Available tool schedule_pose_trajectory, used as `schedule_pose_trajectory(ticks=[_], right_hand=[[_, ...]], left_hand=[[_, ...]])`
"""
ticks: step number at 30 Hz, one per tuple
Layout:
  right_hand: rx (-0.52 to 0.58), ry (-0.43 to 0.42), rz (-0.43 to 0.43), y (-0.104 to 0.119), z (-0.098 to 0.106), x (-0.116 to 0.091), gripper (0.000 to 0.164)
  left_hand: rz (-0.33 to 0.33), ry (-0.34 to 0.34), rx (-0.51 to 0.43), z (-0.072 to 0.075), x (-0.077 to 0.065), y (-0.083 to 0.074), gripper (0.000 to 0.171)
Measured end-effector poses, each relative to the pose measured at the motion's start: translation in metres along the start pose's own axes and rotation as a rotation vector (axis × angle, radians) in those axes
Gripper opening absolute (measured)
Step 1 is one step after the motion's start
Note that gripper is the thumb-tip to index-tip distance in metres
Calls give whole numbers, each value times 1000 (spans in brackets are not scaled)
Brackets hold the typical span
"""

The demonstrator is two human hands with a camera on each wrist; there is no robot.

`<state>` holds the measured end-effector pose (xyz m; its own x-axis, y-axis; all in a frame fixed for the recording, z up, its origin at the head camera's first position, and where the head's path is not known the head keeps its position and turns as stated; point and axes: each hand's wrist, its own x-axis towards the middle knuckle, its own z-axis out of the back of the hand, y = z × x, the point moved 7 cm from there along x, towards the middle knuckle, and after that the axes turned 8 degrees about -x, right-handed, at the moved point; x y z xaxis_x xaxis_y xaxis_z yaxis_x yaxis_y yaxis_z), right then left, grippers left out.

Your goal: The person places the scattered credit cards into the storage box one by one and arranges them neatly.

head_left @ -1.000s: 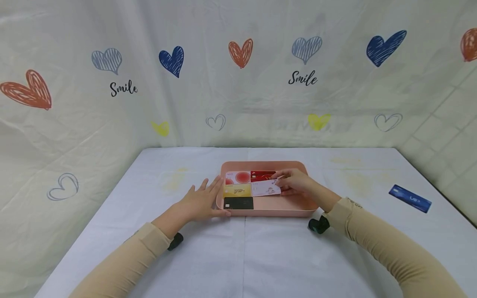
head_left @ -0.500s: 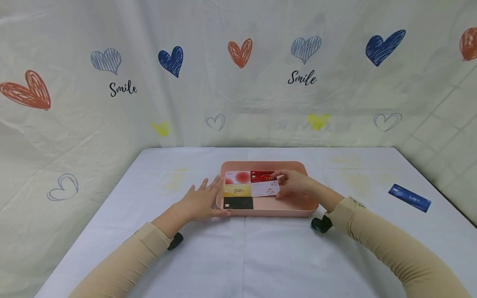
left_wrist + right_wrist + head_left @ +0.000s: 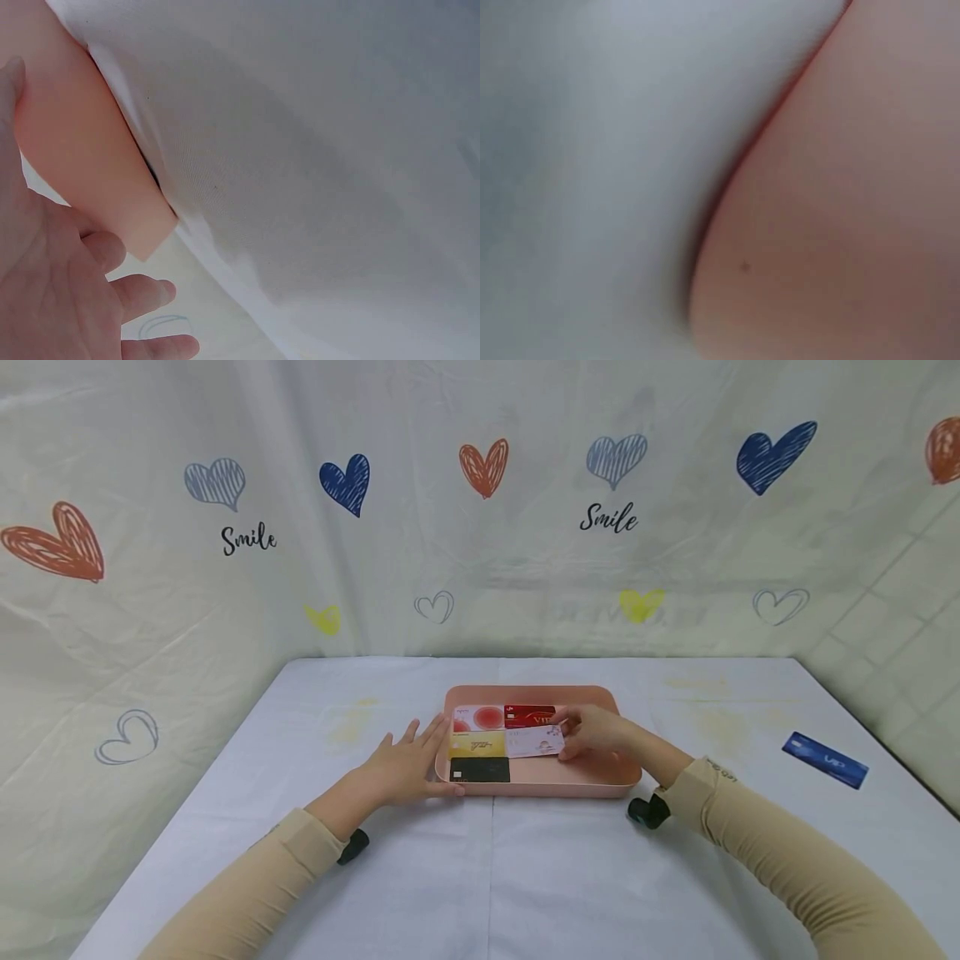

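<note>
A pink tray point(image 3: 577, 789) stands on the white-covered table with several cards in it. My left hand point(image 3: 397, 771) lies with fingers spread against the tray's left end, its thumb at the front corner; the left wrist view shows that hand point(image 3: 60, 277) beside the pink wall. Inside the tray, my right hand point(image 3: 596, 729) holds the right edge of a white card point(image 3: 531, 742) between curled fingers and thumb. That card sits slightly askew, right of a gold card point(image 3: 477, 744) and below a red VIP card point(image 3: 525, 716). The right wrist view shows no fingers, only the tray wall point(image 3: 840, 210).
A white card with red circles point(image 3: 477, 717) lies at the tray's back left, and a black card point(image 3: 480, 769) at its front left. A blue VIP card point(image 3: 825, 760) rests on the table point(image 3: 720, 860) at far right. Behind hangs a heart-printed cloth point(image 3: 525, 568).
My right hand's fingers have drawn back from over the white card to its right edge, and the card has shifted slightly left. My left hand stays in place.
</note>
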<state>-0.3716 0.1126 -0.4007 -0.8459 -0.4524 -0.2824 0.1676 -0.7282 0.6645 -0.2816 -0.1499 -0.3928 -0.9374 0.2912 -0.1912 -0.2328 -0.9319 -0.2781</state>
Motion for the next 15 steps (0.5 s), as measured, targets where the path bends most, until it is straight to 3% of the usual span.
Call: schedule_pose_trajectory(ticks=[15], right_hand=[[-66, -23, 37, 2, 0, 0, 55]], left_hand=[[-8, -5, -2, 1, -1, 0, 114]])
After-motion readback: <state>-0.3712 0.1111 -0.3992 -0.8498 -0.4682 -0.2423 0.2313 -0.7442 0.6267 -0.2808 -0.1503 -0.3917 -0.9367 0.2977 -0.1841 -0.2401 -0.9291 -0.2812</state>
